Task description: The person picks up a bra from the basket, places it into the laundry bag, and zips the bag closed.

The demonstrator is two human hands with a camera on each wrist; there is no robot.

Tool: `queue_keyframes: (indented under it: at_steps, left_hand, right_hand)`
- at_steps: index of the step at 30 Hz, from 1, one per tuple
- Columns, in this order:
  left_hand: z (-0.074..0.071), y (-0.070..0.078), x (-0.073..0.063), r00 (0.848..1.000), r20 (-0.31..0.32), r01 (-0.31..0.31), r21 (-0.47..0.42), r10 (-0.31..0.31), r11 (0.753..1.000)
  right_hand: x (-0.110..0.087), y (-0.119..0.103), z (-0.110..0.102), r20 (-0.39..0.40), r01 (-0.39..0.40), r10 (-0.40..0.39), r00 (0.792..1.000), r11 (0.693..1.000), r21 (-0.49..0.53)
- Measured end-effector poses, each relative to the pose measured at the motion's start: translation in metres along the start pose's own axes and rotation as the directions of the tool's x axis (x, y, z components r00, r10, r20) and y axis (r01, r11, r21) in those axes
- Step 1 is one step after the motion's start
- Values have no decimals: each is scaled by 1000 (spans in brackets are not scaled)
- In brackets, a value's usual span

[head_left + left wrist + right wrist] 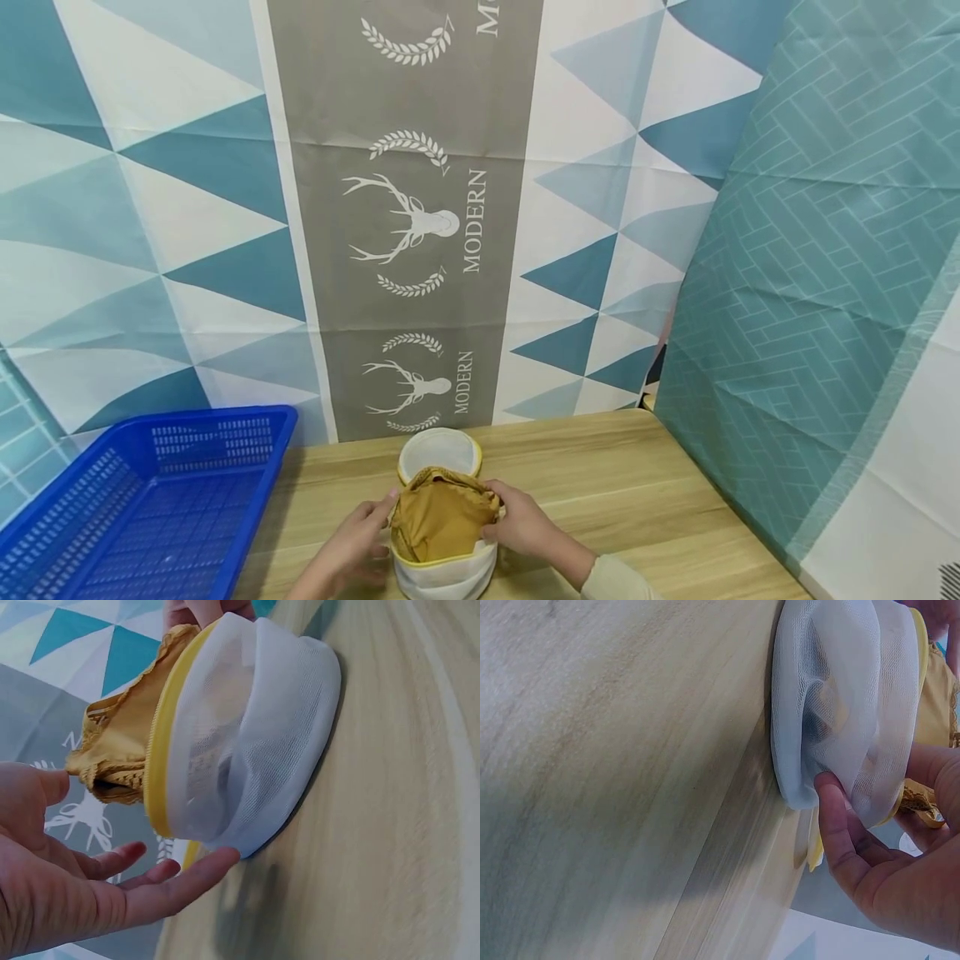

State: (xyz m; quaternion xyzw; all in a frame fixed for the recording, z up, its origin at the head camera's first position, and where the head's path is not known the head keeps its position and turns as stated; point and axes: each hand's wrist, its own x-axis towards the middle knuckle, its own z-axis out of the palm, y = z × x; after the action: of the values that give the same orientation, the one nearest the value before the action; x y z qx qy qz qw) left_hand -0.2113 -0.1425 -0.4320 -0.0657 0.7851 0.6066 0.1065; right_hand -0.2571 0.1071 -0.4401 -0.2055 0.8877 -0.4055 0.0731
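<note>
A white mesh laundry bag (444, 578) with a yellow zip rim stands on the table, its round lid (440, 455) folded back behind it. A mustard, lace-trimmed garment (438, 517) sits bunched in the bag and sticks up above the rim. My left hand (351, 543) is at the bag's left, fingers spread and fairly straight, thumb tip at the garment's edge (112, 780). From the right, my right hand (525, 523) pinches the garment's edge between thumb and index finger. In the right wrist view, its lower fingers (840, 817) rest against the mesh side.
A blue plastic basket (258, 492) with slotted sides stands at the left of the wooden table (600, 467). Behind hangs a patterned cloth (405, 292) with deer heads and triangles. A teal sheet (810, 275) hangs along the right side.
</note>
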Motion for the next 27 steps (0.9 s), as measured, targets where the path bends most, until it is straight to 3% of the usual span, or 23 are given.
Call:
queue_keyframes:
  at_steps: [4,13,27]
  left_hand:
    - [3,-2,0,1000,24,-8,-54,9,999]
    - [8,1,7,1000,-13,-26,-135,25,990]
    - [14,2,6,999,-36,-20,-211,12,977]
  right_hand:
    - [-1,0,0,-1,-1,1,1000,1000,-5]
    - [-2,0,1,-12,-15,15,1000,1000,-6]
    - [-4,-1,1,-9,4,-4,1000,999,49]
